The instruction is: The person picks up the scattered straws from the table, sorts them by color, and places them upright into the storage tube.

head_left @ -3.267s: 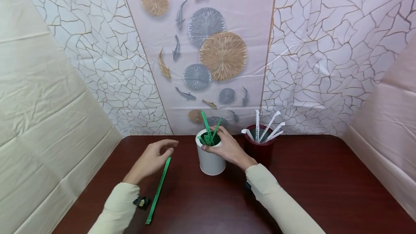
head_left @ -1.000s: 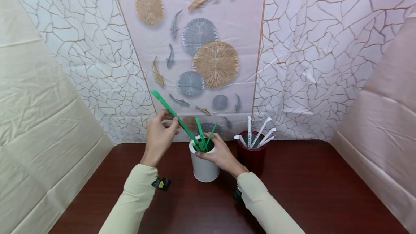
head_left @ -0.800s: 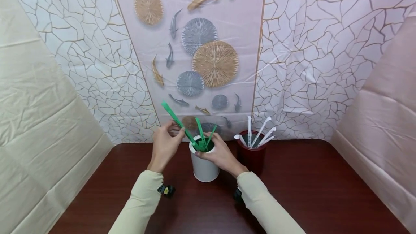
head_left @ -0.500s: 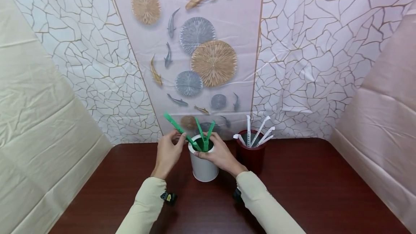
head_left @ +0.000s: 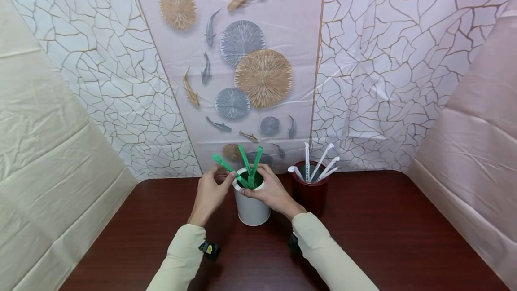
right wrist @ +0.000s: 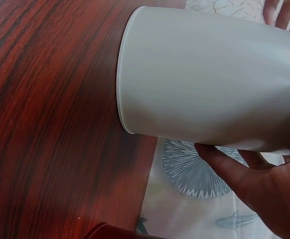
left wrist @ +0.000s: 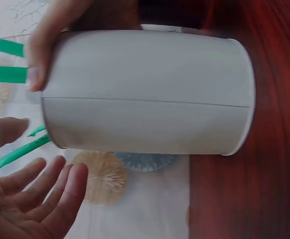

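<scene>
My right hand (head_left: 271,192) grips the rim of a white cylindrical canister (head_left: 252,208), thumb at the front and fingers on the far side. Several green wrapped straws (head_left: 257,158) stand inside it. One green straw (head_left: 224,163) leans out over the left rim. Beside it is my left hand (head_left: 210,194). In the left wrist view, the thumb and fingers of the left hand (left wrist: 40,194) are spread apart, with the leaning straw (left wrist: 23,154) passing between them unpinched. The right wrist view shows fingers of the right hand (right wrist: 254,179) against the canister's side (right wrist: 199,79).
A dark red canister (head_left: 310,192) holding several white wrapped straws (head_left: 321,163) stands right of the white one. Both are on a dark reddish-brown table (head_left: 383,237). Patterned cloth (head_left: 262,80) hangs behind, and pale cloth (head_left: 52,169) lines the left side.
My left hand has picked up the green straw from the table, brought it to the white canister, lowered it in and loosened its fingers. The right hand has stayed on the canister.
</scene>
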